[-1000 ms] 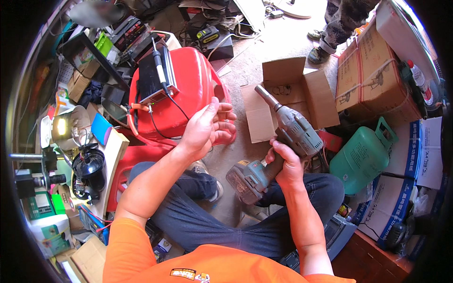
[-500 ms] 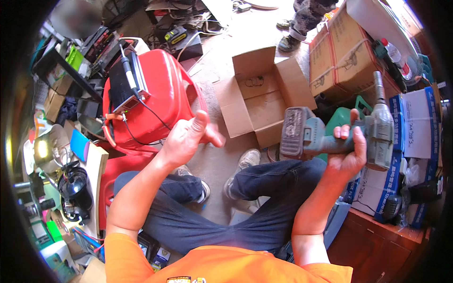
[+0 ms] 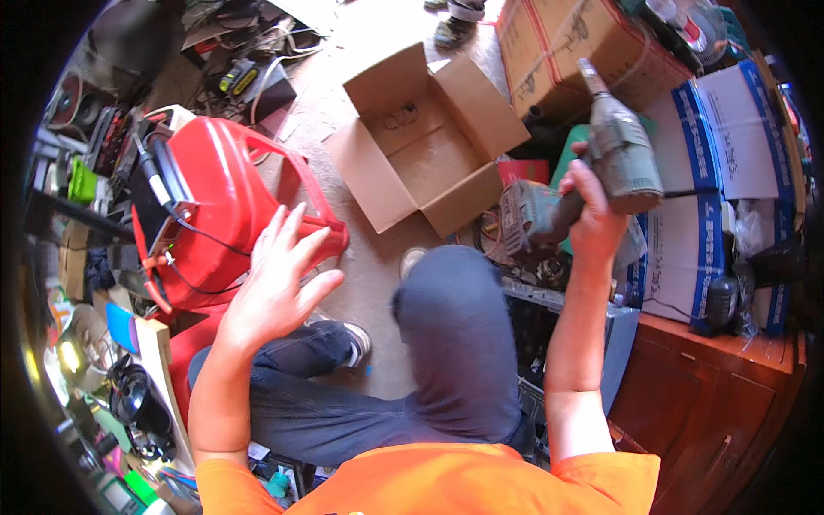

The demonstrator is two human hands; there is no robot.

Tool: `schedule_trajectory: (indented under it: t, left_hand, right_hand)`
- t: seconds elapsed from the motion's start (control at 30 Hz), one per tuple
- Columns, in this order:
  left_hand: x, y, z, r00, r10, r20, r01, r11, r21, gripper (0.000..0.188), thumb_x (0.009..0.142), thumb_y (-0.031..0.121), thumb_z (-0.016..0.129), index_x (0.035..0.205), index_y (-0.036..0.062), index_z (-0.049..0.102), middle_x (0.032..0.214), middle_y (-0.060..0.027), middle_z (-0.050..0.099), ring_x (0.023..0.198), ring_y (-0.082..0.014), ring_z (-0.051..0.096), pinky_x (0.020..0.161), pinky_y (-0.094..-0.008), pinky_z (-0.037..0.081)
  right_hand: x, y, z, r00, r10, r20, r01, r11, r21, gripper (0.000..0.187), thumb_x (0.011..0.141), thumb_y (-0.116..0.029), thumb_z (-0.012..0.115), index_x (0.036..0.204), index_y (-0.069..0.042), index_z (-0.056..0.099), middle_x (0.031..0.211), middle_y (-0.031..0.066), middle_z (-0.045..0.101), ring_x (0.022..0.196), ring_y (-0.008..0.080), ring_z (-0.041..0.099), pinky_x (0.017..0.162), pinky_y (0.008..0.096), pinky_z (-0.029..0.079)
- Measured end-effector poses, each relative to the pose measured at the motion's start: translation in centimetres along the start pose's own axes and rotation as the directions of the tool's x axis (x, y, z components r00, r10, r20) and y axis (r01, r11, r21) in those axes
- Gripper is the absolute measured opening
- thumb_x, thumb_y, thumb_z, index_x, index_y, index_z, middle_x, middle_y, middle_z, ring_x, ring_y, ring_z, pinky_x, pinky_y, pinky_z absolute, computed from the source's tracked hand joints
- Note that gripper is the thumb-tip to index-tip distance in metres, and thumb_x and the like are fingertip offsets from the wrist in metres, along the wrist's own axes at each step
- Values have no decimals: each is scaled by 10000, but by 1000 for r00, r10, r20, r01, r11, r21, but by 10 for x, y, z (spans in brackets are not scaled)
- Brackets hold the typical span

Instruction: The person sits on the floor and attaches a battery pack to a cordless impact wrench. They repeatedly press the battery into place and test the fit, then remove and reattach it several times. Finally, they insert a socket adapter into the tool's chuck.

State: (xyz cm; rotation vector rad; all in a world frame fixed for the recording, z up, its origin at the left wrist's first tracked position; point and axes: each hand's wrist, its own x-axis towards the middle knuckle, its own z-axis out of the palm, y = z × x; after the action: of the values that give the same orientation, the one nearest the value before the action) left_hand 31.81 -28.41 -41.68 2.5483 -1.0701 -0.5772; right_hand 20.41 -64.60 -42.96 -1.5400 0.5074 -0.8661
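Observation:
My right hand (image 3: 594,215) is closed round the handle of a grey-green cordless impact wrench (image 3: 625,154). A metal socket points up and away from its nose, and its battery end hangs to the left, slightly blurred. My left hand (image 3: 275,287) is empty, fingers spread, in front of a red plastic stool (image 3: 223,163). On that stool lie a dark box-shaped device and a soldering iron (image 3: 156,178) with a black cord. Between the hands and farther off, an open cardboard box (image 3: 429,154) stands on the floor with a thin dark coil inside.
Stacked blue-and-white cartons (image 3: 678,249) stand on a reddish-brown cabinet (image 3: 687,403) at right. Behind them is a large strapped carton (image 3: 566,60). Clutter and tools crowd the left side, with a black round device (image 3: 137,399). Another person's shoe (image 3: 453,33) shows at the top.
The impact wrench has swung up in my right hand, its socket now tilted away. My left hand has moved left and spread its fingers. My right knee has risen, and the view has shifted.

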Motion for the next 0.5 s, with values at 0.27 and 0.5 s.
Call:
schedule_trajectory:
  t: [0.27, 0.5]
  left_hand:
    - [-11, -1, 0, 986, -115, 122, 113, 993, 28, 631, 856, 296, 698, 1407, 71, 486, 1561, -240, 254, 1465, -418, 186, 1171, -489, 220]
    - [-11, -18, 7, 965, -169, 199, 165, 986, 34, 645, 860, 310, 693, 1411, 63, 467, 1542, -267, 265, 1444, -435, 227, 1162, -487, 252]
  right_hand:
    - [-58, 108, -30, 937, 346, 42, -345, 938, -29, 407, 752, 42, 705, 1145, -11, 609, 981, 63, 674, 678, 119, 591, 558, 266, 470]
    - [-84, 188, -40, 856, 515, -47, -510, 856, 84, 339, 759, 11, 775, 1070, 6, 641, 952, 70, 682, 700, 157, 645, 618, 298, 537]
